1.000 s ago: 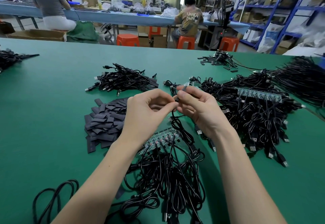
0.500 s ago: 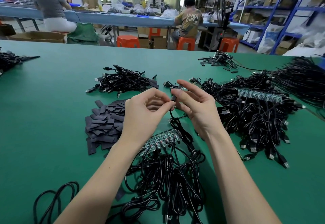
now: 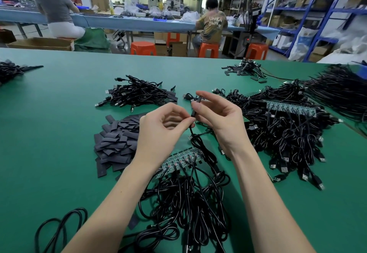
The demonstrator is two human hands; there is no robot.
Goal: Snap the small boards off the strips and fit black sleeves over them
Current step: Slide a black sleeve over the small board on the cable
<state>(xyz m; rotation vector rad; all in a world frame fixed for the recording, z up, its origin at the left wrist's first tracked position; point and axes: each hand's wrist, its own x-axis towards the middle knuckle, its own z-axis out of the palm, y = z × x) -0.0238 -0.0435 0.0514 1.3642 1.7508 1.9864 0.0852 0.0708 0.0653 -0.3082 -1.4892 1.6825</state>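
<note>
My left hand point(image 3: 162, 131) pinches a black cable just below a black sleeve point(image 3: 195, 107). My right hand point(image 3: 220, 119) holds that sleeve upright between thumb and fingers, above the green table point(image 3: 49, 133). The sleeve covers the cable's end, so the small board inside is hidden. Below my hands lies a green strip of small boards point(image 3: 178, 159) with black cables point(image 3: 190, 203) trailing toward me. A heap of flat black sleeves point(image 3: 117, 141) lies to the left. A second board strip point(image 3: 290, 108) rests on a cable pile at right.
A pile of sleeved cables point(image 3: 137, 93) lies at the far centre. More cable bundles point(image 3: 337, 91) fill the right side, and a small group point(image 3: 246, 68) sits far right. A looped cable point(image 3: 59, 231) lies near left. People sit at a blue bench point(image 3: 119, 22) behind.
My right hand has opened its fingers and lifted slightly; the sleeve now stands upright and further down over the cable end. My left hand keeps its pinch.
</note>
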